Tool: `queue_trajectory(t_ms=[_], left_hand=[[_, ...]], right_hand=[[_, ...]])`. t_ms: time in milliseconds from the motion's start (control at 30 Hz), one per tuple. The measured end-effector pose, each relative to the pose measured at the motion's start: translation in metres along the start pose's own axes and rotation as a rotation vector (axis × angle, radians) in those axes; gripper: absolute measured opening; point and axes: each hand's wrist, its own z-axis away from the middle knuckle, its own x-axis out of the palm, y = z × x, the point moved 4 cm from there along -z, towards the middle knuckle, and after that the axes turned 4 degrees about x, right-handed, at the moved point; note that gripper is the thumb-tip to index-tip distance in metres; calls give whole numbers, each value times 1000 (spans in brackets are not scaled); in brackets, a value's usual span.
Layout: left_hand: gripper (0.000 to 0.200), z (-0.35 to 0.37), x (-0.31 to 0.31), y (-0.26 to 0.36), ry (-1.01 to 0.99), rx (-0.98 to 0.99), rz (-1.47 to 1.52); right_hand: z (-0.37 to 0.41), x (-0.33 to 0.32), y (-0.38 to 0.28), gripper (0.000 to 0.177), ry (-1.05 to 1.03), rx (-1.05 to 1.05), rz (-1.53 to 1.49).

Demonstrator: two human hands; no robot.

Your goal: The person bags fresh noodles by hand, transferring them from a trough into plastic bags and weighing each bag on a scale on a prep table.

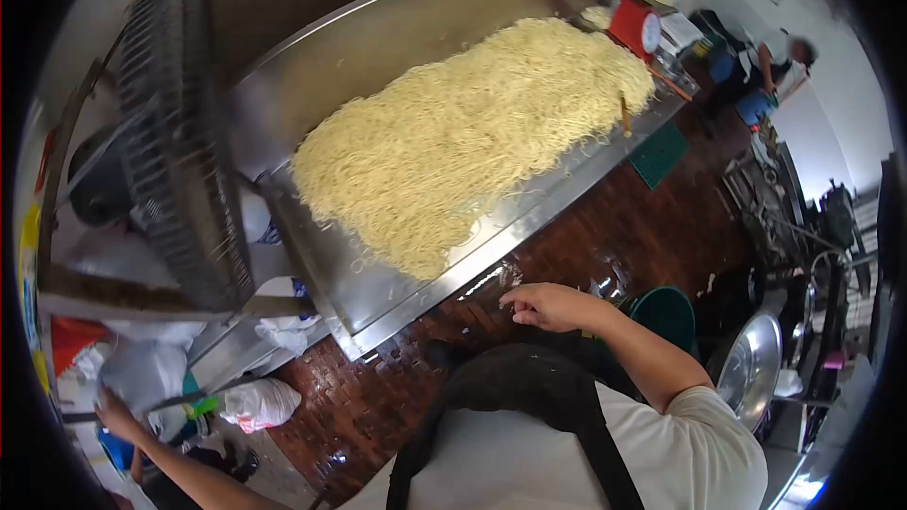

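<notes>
A broad heap of pale yellow noodles (472, 123) covers much of a steel table (368, 302) with raised sides. Below the table's front edge, over the wet floor, my right hand (548, 307) hangs in the air, its fingers loosely bent and partly apart, holding nothing that I can see. At the far lower left, my left hand (118, 416) reaches to a pale plastic bag (146, 373); its fingers are small and dim, so their grip cannot be made out.
A large fan (179, 132) stands at the left. A red scale (635, 26) sits at the table's far end. On the right are a green bin (664, 319), a metal basin (751, 368) and a person (765, 71). A white sack (260, 404) lies on the floor.
</notes>
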Motion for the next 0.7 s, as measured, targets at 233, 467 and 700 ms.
queue_trajectory(t_ms=[233, 467, 700], left_hand=[[47, 94, -317, 140, -189, -547, 512], [45, 97, -532, 358, -531, -298, 1450], [39, -34, -797, 592, -286, 105, 2002]], right_hand=[[39, -54, 90, 39, 3, -28, 12], [105, -172, 201, 41, 32, -71, 16], [139, -290, 236, 40, 83, -222, 71]])
